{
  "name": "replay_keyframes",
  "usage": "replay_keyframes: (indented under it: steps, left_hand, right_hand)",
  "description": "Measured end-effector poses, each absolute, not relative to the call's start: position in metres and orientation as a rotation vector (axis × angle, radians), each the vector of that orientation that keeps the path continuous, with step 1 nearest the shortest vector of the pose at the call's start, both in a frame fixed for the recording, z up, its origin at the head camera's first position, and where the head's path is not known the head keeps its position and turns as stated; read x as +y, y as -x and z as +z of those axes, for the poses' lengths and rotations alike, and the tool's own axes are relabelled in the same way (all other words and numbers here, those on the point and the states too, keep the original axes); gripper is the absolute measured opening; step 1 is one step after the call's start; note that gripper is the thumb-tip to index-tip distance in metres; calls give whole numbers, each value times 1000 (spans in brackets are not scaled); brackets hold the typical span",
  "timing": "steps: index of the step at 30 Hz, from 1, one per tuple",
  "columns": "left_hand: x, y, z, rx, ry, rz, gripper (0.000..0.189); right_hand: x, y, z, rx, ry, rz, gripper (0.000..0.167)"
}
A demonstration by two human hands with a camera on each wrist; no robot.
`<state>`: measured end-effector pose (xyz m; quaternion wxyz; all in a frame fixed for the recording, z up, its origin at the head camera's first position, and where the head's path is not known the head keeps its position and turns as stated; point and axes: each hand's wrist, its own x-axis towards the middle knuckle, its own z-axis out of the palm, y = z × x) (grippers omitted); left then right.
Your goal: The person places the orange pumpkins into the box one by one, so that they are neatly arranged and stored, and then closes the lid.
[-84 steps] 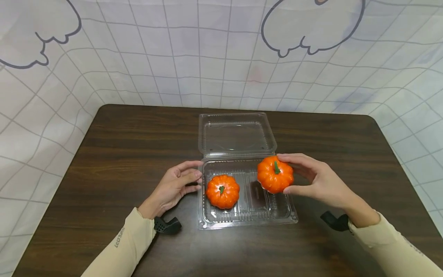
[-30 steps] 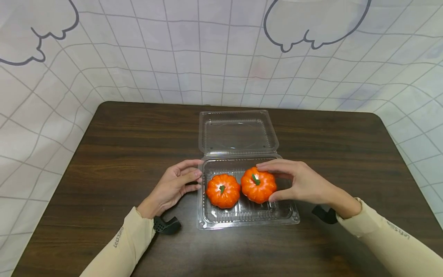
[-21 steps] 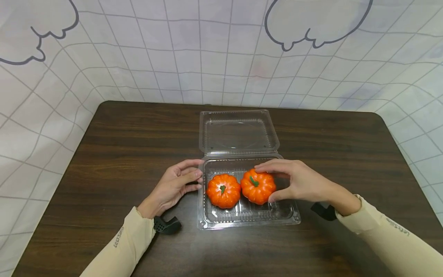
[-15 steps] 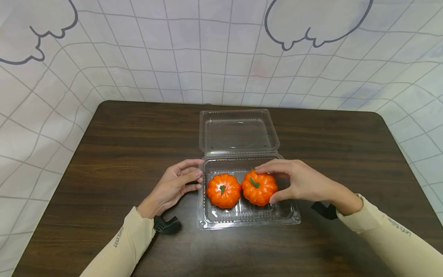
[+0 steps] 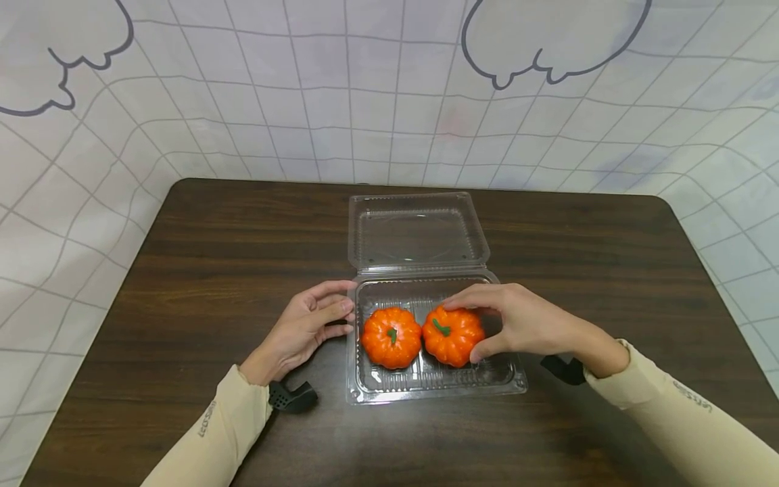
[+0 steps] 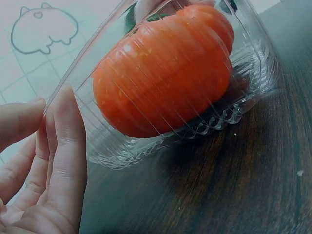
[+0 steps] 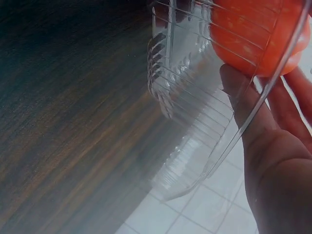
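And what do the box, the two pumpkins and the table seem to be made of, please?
The box: thin, glossy clear plastic, as the left pumpkin shows through it.
Both that one and the right pumpkin: probably plastic or coated foam, with a shiny orange finish that catches bright highlights; the core cannot be told.
The table: wood or wood-look laminate, judging by its dark streaked grain.

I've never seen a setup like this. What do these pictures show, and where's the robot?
There is no robot: these are a person's bare hands. The wide picture comes from a camera worn on the head, looking forward and down; the two close ones come from cameras worn on the wrists.

On the dark table is a clear plastic box, its lid folded back. Inside sit a left pumpkin and a right pumpkin, both orange. The left hand pinches the box's edge; the right hand holds the right pumpkin.
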<state>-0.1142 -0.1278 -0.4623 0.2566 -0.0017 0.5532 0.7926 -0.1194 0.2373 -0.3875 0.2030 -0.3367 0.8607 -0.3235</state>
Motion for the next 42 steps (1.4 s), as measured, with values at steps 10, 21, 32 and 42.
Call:
replay_keyframes:
  steps: [10, 21, 32, 42]
  left_hand:
    - [-127, 113, -461, 1500, 0, 2155, 36]
    - [-127, 113, -463, 1515, -1, 2147, 38]
    - [-126, 113, -463, 1521, -12, 2150, 39]
    - [-127, 113, -463, 1514, -23, 2157, 38]
  right_hand:
    - [234, 121, -388, 2458, 1015, -803, 75]
    - [234, 119, -388, 2469, 970, -772, 81]
    - [236, 119, -387, 2388, 881, -862, 85]
    - [236, 119, -387, 2399, 899, -853, 81]
